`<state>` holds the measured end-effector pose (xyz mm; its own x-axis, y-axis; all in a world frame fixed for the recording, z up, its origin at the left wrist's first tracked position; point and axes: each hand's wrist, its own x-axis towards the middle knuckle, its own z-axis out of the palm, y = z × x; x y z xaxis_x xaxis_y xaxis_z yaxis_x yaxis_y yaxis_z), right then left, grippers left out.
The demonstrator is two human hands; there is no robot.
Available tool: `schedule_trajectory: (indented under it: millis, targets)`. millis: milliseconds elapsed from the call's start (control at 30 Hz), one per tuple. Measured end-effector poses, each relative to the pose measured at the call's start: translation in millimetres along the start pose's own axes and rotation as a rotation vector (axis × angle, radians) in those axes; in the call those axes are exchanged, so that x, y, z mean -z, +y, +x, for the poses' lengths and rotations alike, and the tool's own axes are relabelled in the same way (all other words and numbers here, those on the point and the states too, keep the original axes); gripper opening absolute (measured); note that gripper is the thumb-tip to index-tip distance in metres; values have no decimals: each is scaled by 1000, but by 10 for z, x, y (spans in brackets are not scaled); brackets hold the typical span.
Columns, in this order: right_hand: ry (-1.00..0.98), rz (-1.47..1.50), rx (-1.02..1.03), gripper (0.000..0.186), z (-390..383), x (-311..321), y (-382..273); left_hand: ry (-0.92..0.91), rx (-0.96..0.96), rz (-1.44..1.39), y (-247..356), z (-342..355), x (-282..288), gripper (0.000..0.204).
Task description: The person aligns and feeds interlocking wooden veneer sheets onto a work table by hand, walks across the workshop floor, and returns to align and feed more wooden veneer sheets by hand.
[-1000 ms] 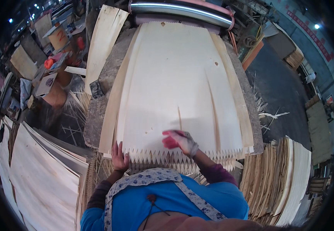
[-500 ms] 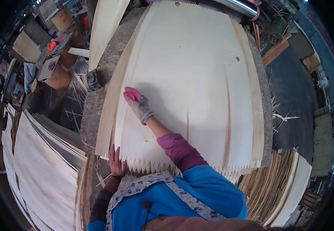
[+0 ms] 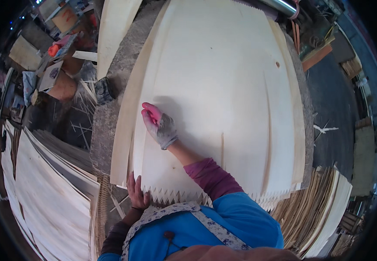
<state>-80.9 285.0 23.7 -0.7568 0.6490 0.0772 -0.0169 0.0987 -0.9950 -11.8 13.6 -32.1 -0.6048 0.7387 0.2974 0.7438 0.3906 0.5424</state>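
Note:
A pale veneer sheet (image 3: 214, 87) with a zigzag near edge lies on other sheets, showing a small knot hole and narrow splits at the right. My right hand (image 3: 158, 124), in a grey and pink glove, reaches across to the sheet's left part, fingers pressed together and slightly curled; whether anything is under them is hidden. My left hand (image 3: 137, 193) is bare, resting at the near left corner with fingers apart.
A rough grey bench (image 3: 123, 69) bears the sheets, with a metal roller (image 3: 280, 6) beyond. Veneer stacks (image 3: 49, 187) stand at near left and near right (image 3: 310, 204). A long offcut (image 3: 112, 35) is at far left, and scraps litter the floor.
My right hand moved from the near middle forward and left, then stayed near the left side. My left hand stayed at the corner. The view has shifted, with less of the roller showing.

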Motion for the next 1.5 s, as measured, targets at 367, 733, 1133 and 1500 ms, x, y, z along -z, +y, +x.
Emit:
schedule_trajectory:
  millis: [367, 733, 1133, 1500]
  targets:
    - [7, -122, 108, 28, -1, 50, -133, -18, -30, -27, -105, -51, -34, 57]
    - [27, -178, 180, 27, 13, 17, -92, -40, -41, -43, -108, -54, -33, 58]
    - [-22, -229, 176, 26, -37, 43, -125, 47, -74, -35, -53, -67, -3, 53]
    - [-34, -221, 166, 27, -14, -24, 47, 97, -50, -31, -106, -134, -55, 57]
